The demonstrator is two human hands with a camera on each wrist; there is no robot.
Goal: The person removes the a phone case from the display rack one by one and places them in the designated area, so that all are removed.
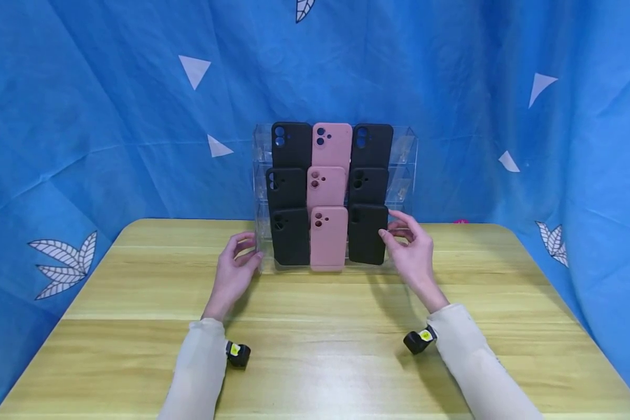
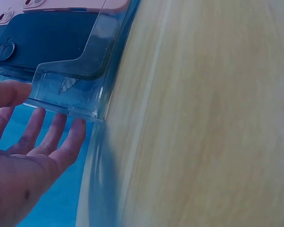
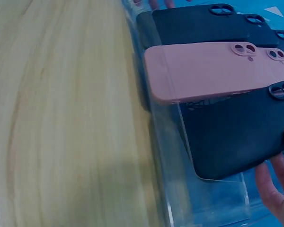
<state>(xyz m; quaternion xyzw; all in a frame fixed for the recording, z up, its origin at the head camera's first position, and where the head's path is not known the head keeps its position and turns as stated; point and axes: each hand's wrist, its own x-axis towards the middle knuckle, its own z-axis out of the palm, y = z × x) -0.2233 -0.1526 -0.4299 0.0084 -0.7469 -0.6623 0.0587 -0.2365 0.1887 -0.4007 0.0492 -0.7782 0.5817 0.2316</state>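
From my end, the lower parts of the top and middle rows are hidden behind the cases in front, and the walls of the clear stand (image 1: 261, 233) are faint enough that I lose their edges. My right hand (image 1: 413, 255) pinches the held black case (image 1: 368, 236) by its side, thumb in front; that case is at the bottom right of the stand, slightly tilted, and I can't tell whether its lower end sits behind the clear lip. My left hand (image 1: 233, 271) is loosely bent, fingers not clenched, touching the stand's left side.

The left wrist view gives me those fingers spread along the stand, though the frame cuts off the hand; the right wrist view crops the other hand to its fingers but shows the held case's camera cutout, which is dark from the head.

I count nine cases in three rows of three: three pink cases (image 1: 329, 245) down the middle, five other black cases (image 1: 291, 239) besides the held one, all above one wooden table (image 1: 315, 361)
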